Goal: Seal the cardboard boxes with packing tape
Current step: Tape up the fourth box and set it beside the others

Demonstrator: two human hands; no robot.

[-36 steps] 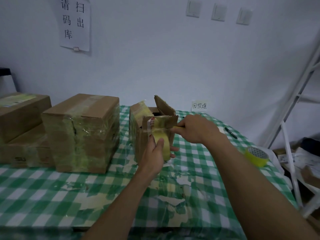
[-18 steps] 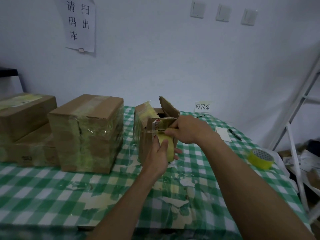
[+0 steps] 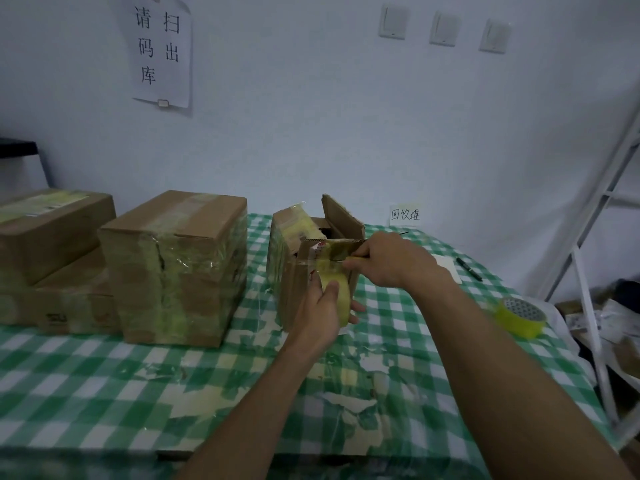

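Works at a table (image 3: 104, 375) spread with a green checked cloth, on a small box (image 3: 296, 296) of cardboard set near its middle. Grips a roll of tape (image 3: 341, 292), yellowish, in the left hand (image 3: 320, 313), thumb across the roll's outer face and fingers curled round behind, holding it against the front wall of the box. Clenches the right hand (image 3: 388, 261) just above the roll, at the edge of the front flap (image 3: 332, 244), round a thin yellow thing (image 3: 348, 259); cannot tell whether tape end or tool.

Not yet sealed, that box: top open, front flap raised, back flap (image 3: 343, 216) standing upright, left flap wrapped in yellowish tape. Only darkness inside; contents impossible to make out.

To the left, near but apart: a larger box (image 3: 173, 268), shut, taped over the top seam and round the sides. Farther left, two more shut boxes, the upper box (image 3: 52, 226) stacked on the lower box (image 3: 52, 299).

Near the table's right edge, a second roll (image 3: 521, 317) of yellow tape. Behind the right wrist, a white card (image 3: 450, 270) and a pen (image 3: 468, 268). At the back, a small handwritten label (image 3: 405, 214); on the wall, a paper sheet (image 3: 162, 50) and three switches (image 3: 393, 21). On the right, a white rack (image 3: 588, 271).
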